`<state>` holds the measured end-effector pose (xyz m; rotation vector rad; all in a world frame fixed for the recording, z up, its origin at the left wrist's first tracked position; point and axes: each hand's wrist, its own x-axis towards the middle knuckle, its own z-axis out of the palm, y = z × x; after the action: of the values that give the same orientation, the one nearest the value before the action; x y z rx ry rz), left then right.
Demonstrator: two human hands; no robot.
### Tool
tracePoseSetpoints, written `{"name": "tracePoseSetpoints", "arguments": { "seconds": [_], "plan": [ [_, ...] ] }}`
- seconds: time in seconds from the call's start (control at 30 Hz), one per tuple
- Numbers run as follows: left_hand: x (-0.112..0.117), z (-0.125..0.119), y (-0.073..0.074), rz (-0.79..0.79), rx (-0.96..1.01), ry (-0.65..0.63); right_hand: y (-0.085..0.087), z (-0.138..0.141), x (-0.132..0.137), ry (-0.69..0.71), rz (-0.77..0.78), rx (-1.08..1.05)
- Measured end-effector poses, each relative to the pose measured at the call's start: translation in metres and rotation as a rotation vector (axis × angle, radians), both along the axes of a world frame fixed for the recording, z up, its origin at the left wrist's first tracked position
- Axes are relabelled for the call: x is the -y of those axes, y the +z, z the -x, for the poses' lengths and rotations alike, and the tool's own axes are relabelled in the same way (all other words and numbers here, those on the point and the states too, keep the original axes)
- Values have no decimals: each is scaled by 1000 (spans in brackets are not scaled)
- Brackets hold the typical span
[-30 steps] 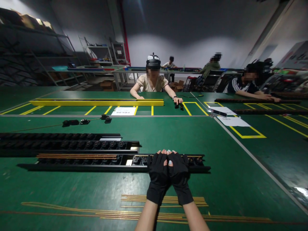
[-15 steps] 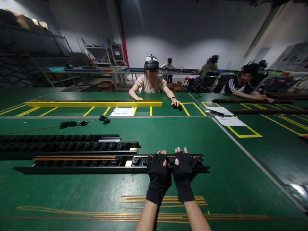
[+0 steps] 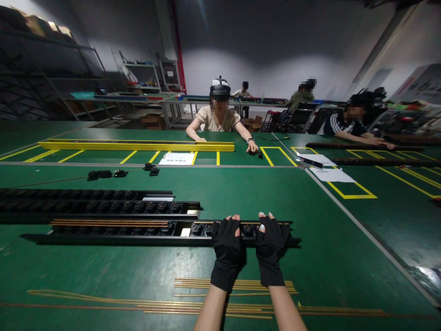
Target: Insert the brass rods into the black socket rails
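Note:
Both my hands wear black fingerless gloves and lie on the right end of a long black rail (image 3: pixel 138 232) full of socket modules, on a green table (image 3: pixel 310 239). My left hand (image 3: pixel 227 246) rests palm down on the rail, fingers together over its far edge. My right hand (image 3: pixel 270 243) lies a little to the right, fingers stretched forward and pressing on the rail. Thin copper strips (image 3: pixel 110 224) sit in the rail's left part. Neither hand holds anything loose.
Two more black rails (image 3: pixel 99 207) lie behind the first. Loose copper strips (image 3: pixel 237 286) lie near my wrists, longer ones (image 3: pixel 172 305) along the front. Small black parts (image 3: pixel 119 174) sit farther back. A yellow rail (image 3: pixel 138 146), papers (image 3: pixel 177 159) and several seated people are beyond.
My hands were touching side by side; my right hand has slid to the right along the rail, leaving a gap between them. The left hand stays put.

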<state>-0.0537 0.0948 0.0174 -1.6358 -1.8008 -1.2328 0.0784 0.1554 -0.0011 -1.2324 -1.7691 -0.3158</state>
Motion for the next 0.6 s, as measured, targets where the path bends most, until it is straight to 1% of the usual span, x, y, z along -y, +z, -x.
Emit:
{"name": "tracePoseSetpoints", "arguments": {
  "seconds": [0.13, 0.3, 0.47, 0.6],
  "plan": [
    [0, 1, 0, 8, 5, -8, 3, -2, -2, -62, 22, -90],
    [1, 0, -1, 6, -6, -6, 2, -6, -5, -40, 30, -131],
    [1, -2, 0, 14, 3, 7, 2, -13, -9, -155, 48, -207],
    [0, -1, -1, 8, 0, 12, 6, -15, -9, -152, 73, -230]
  ]
}}
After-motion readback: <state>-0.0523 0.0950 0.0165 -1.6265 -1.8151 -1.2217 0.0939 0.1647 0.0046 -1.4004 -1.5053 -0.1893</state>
